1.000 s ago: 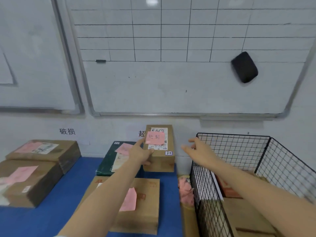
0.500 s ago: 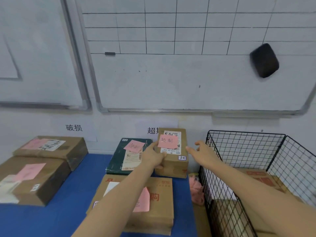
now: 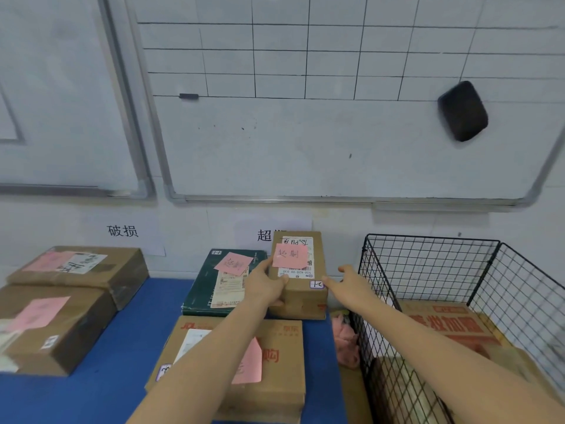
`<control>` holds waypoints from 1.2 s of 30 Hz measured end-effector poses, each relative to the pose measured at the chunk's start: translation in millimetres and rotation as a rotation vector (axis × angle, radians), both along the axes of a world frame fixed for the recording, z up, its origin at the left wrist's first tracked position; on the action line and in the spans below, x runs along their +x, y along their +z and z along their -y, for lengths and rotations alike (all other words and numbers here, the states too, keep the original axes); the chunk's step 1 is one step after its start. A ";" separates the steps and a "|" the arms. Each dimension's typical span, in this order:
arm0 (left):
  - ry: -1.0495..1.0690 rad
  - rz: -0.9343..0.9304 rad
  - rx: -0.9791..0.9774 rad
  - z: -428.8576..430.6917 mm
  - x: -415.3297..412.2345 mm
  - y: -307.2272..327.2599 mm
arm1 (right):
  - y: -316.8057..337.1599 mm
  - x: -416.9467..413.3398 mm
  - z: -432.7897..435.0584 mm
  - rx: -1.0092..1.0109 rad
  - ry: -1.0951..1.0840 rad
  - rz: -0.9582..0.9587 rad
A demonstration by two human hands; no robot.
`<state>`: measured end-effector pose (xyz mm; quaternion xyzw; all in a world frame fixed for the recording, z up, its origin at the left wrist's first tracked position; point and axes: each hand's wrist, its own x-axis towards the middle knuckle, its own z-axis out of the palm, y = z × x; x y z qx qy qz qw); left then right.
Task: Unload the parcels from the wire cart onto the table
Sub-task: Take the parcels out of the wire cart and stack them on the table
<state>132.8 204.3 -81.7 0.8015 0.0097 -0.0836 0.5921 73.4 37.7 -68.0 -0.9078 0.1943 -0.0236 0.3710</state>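
Observation:
A small brown parcel (image 3: 302,301) with a pink note and a white label stands at the back of the blue table (image 3: 128,341), against the wall. My left hand (image 3: 264,286) grips its front left corner, thumb on the top edge. My right hand (image 3: 351,286) reaches with straight fingers to the parcel's right front corner and touches it there. The black wire cart (image 3: 428,264) stands to the right of the table. Inside it lies a brown parcel with red print (image 3: 443,325) and another lower down.
A dark green parcel (image 3: 201,286) lies left of the small one, a wide brown box (image 3: 284,356) in front. Two brown boxes (image 3: 85,270) (image 3: 61,332) sit at the table's left. A pink cloth (image 3: 344,341) hangs between table and cart. A black eraser (image 3: 462,111) sticks on the whiteboard.
My right hand has closed the gap and now touches the small parcel's right corner. My left hand stays on the parcel's left side. The view has shifted a little.

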 end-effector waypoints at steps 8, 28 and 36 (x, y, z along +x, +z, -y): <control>-0.022 0.073 0.174 6.7 3.4 -16.1 | -19.7 14.8 -16.8 0.139 0.024 0.007; -0.169 0.328 1.105 8.8 3.9 -41.9 | -62.4 33.9 -23.3 0.146 -0.012 -0.037; -0.154 0.340 1.057 8.3 7.0 -42.5 | -64.2 38.8 -20.7 0.145 -0.004 -0.049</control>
